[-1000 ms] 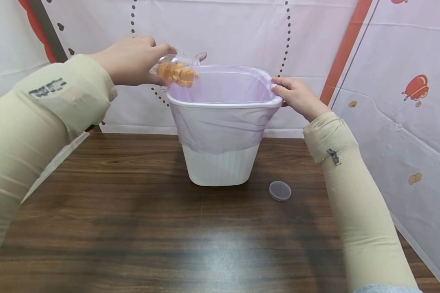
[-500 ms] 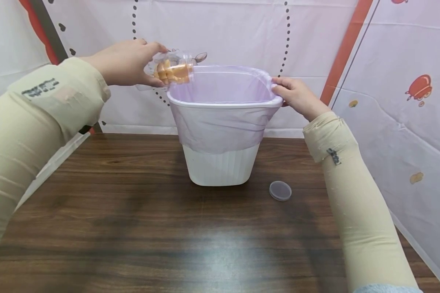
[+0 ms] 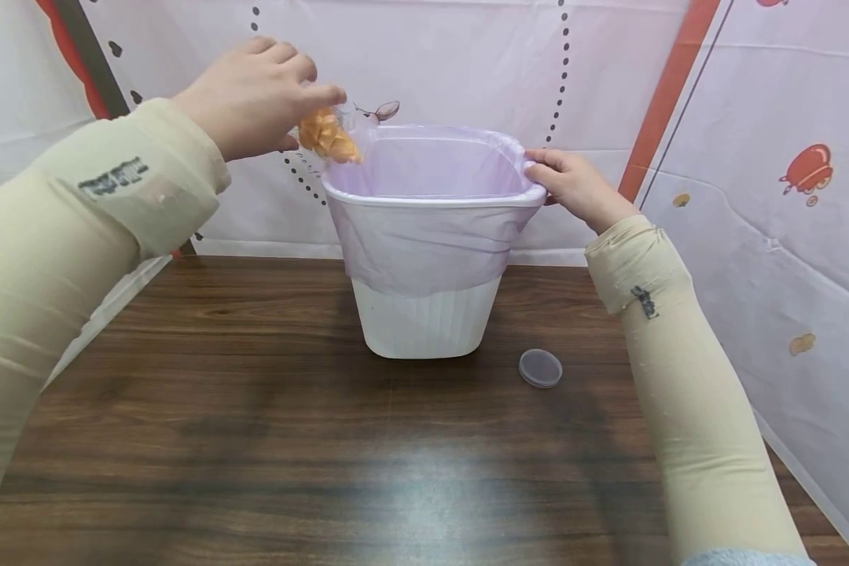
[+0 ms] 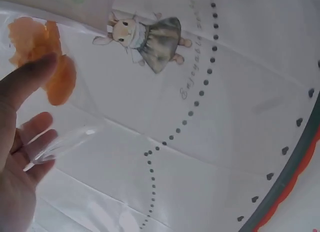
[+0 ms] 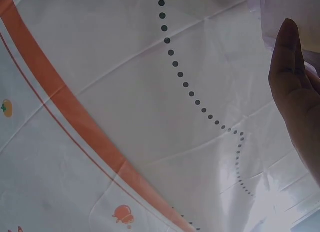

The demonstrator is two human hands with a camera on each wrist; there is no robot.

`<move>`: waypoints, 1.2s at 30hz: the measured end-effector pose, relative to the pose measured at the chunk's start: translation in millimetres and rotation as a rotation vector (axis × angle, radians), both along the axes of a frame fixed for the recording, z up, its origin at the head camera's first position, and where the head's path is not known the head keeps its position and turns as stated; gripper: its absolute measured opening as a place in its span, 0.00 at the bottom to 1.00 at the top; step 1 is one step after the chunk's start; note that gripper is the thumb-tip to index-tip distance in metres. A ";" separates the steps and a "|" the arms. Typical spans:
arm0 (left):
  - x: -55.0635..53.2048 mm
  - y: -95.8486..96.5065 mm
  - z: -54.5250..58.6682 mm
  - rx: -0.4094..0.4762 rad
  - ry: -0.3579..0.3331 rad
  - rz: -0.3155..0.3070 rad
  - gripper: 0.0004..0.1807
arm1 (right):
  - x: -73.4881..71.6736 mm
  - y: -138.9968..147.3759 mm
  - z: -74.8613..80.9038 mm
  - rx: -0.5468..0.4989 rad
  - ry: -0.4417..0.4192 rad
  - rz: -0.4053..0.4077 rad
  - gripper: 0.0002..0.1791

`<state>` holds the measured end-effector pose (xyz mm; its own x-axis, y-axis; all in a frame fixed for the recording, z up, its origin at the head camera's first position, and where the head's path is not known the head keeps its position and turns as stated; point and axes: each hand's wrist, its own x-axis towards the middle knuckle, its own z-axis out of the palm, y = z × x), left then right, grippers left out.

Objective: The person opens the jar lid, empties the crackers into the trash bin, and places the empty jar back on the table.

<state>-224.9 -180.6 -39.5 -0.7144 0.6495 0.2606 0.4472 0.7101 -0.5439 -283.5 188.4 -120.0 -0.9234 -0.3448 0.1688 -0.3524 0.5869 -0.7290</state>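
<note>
My left hand (image 3: 262, 98) grips a clear plastic jar (image 4: 65, 144), tilted with its mouth toward the bin at the bin's left rim. Orange pieces (image 3: 328, 135) lie inside the jar, bunched toward its mouth; the left wrist view shows these orange chunks (image 4: 62, 79) beyond my thumb. The white bin (image 3: 424, 322) stands upright on the table, its rim and upper half covered by a thin purple liner bag (image 3: 424, 244). My right hand (image 3: 573, 187) holds the bin's right rim over the liner, thumb on top and fingers behind.
A round clear lid (image 3: 540, 369) lies on the dark wooden table (image 3: 290, 456), right of the bin. Behind stands a white printed cloth (image 3: 453, 63) with dotted lines, close to the bin's back. Another printed cloth side (image 3: 771, 236) rises at the right.
My left hand has risen and tipped the jar more steeply mouth-down, after a moment when it lay nearly level. The orange pieces have slid toward the mouth. My right hand and the bin stay put.
</note>
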 end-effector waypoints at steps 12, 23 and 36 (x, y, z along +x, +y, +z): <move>1.6 5.3 -9.3 -0.096 0.175 -0.130 0.37 | 1.0 0.1 0.9 -0.024 -0.003 0.026 0.31; 0.3 4.9 -15.3 -0.106 0.300 -0.142 0.29 | 1.7 0.3 1.6 -0.015 -0.009 0.019 0.32; -2.1 -0.7 -20.9 -0.161 0.334 -0.099 0.46 | 1.8 -0.9 1.4 -0.023 -0.011 0.019 0.32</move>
